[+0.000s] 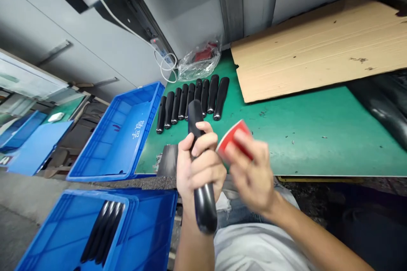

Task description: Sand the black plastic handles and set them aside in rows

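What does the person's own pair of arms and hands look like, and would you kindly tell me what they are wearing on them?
The left hand and the right hand are bare, with no gloves, though the right one is blurred. The right forearm is also bare, with no sleeve or watch on the part in view. A pale grey shirt shows below them.
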`<state>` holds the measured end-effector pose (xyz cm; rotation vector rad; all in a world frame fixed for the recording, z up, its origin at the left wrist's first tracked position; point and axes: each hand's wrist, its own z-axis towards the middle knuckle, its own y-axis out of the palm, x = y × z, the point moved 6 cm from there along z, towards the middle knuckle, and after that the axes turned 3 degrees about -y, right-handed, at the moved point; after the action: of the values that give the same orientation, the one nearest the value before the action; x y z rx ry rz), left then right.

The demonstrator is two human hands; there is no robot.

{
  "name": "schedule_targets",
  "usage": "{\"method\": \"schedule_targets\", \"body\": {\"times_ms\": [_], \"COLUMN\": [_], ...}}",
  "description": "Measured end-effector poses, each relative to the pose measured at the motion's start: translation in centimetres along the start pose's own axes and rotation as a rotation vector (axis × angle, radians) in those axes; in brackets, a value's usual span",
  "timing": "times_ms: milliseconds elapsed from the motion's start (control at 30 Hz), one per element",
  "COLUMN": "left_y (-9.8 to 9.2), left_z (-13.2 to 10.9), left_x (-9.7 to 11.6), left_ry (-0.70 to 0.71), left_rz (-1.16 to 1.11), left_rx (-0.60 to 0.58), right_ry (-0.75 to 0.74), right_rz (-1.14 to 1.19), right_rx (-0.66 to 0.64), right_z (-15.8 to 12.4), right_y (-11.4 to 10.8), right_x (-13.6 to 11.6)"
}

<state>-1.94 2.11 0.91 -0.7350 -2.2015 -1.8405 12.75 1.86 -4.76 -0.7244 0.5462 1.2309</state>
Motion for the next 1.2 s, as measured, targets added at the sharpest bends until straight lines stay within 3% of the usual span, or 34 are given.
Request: {"method": "schedule_targets", "body": {"times_ms": [67,133,200,300,433,533,600,700,767,800,833,900,933,1000,1033,1100,1200], "left_y": [0.0,-0.8,-2.0,-3.2,-3.3,-2.3,-1.0,3.0,6.5,8.4,9.9,12.1,12.8,13.3,13.1,12.2,9.9], "left_z": [0.4,2.0,5.0,11.3,18.1,20.2,21.0,21.9,22.6,22.9,23.1,23.0,22.8,22.2,21.8,20.8,18.7], "left_x": [0.9,2.7,4.8,6.6,6.3,5.7,5.1,1.6,-4.1,-8.0,-12.6,-20.6,-23.7,-27.8,-28.6,-28.2,-24.0], "left_ry": [-0.017,0.069,0.188,0.259,0.264,0.240,0.253,0.407,0.519,0.546,0.487,0.340,0.269,0.156,0.116,0.068,0.015], "left_rz": [0.208,0.580,1.167,1.936,2.215,2.324,2.385,2.466,2.480,2.462,2.408,2.353,2.326,2.309,2.313,2.345,2.384], "left_rx": [0.018,0.107,0.274,0.525,0.699,0.782,0.773,0.675,0.419,0.192,-0.114,-0.457,-0.554,-0.607,-0.585,-0.480,-0.303], "right_ry": [-0.050,-0.094,-0.093,0.065,0.177,0.193,0.205,0.208,0.207,0.205,0.204,0.185,0.165,0.133,0.130,0.170,0.250], "right_rz": [-0.080,-0.155,-0.208,-0.192,-0.103,-0.070,-0.021,0.076,0.130,0.145,0.151,0.159,0.166,0.191,0.209,0.248,0.328], "right_rx": [0.172,0.306,0.345,0.344,0.251,0.243,0.281,0.366,0.425,0.446,0.461,0.502,0.540,0.649,0.703,0.772,0.780], "right_z": [0.1,0.0,-0.2,-0.5,-0.3,0.2,0.5,0.4,-0.4,-0.9,-1.6,-3.1,-3.9,-5.2,-5.7,-6.2,-6.1], "right_y": [-2.4,-5.2,-7.4,-9.1,-8.8,-8.9,-9.4,-10.5,-11.3,-11.7,-12.1,-13.2,-13.8,-15.1,-15.7,-16.5,-17.2], "right_x": [0.9,2.0,3.3,5.7,6.4,6.0,6.1,6.2,6.1,5.8,5.4,4.3,3.6,2.2,1.8,1.4,1.9]}}
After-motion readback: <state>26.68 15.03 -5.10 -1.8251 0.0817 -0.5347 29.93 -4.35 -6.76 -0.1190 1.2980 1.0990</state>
